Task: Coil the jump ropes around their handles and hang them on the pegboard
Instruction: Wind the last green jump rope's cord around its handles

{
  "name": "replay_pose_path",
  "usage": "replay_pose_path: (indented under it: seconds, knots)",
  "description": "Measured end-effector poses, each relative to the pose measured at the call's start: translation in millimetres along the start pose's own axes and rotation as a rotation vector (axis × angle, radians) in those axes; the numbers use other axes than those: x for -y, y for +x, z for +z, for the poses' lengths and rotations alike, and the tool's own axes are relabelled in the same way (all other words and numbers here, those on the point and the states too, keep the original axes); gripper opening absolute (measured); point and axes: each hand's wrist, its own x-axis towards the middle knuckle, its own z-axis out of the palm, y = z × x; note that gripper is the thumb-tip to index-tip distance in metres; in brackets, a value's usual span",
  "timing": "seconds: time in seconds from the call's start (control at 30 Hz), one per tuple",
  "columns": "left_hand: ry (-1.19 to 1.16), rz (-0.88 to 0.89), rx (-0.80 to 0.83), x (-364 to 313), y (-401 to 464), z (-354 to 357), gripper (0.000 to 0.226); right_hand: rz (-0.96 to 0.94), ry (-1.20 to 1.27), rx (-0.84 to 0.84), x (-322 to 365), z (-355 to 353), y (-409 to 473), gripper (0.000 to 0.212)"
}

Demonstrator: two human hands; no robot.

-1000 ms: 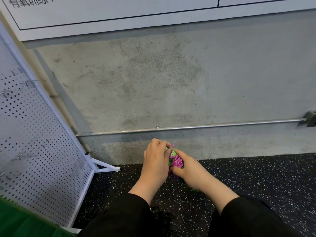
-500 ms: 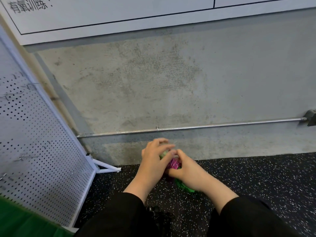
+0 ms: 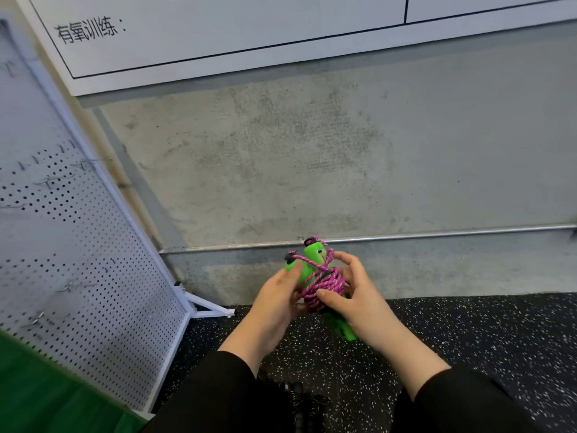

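Wall board [image 3: 218, 29] reads "有氧训练:". Both hands grip one jump rope bundle held above the floor near the wall: left hand [image 3: 274, 301] curled around the green handles [image 3: 312, 260], right hand [image 3: 359, 301] thumb pressing the pink rope coil [image 3: 324, 285], fingers curled behind it. Pegboard [image 3: 78, 260] stands at left.

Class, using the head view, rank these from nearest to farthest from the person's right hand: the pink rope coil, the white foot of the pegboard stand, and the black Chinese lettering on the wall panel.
1. The pink rope coil: under the right hand thumb, touching it.
2. The white foot of the pegboard stand: on the floor, to the left.
3. The black Chinese lettering: on the wall panel, far up and left.
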Motion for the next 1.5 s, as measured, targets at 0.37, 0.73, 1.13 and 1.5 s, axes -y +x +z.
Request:
replay_pose_path:
  seconds: [0.37,0.73,1.13,1.5]
  knots:
    - [0.317,0.127,-0.048,0.8,-10.4,-0.1,0.021,0.02,-0.056,-0.216,4.4,13.0,0.4,0.002]
    - [0.218,0.072,0.006,1.9,-8.9,-0.6,0.04,0.041,-0.168,-0.234,2.1,12.4,2.9,0.012]
    - [0.032,0.061,-0.014,-3.8,-2.3,-0.4,0.016,0.219,-0.012,-0.272,-3.5,20.0,8.7,0.015]
    - [-0.077,0.06,0.007,-2.2,2.4,-2.6,0.023,0.372,0.287,-0.33,-10.3,15.1,17.5,0.018]
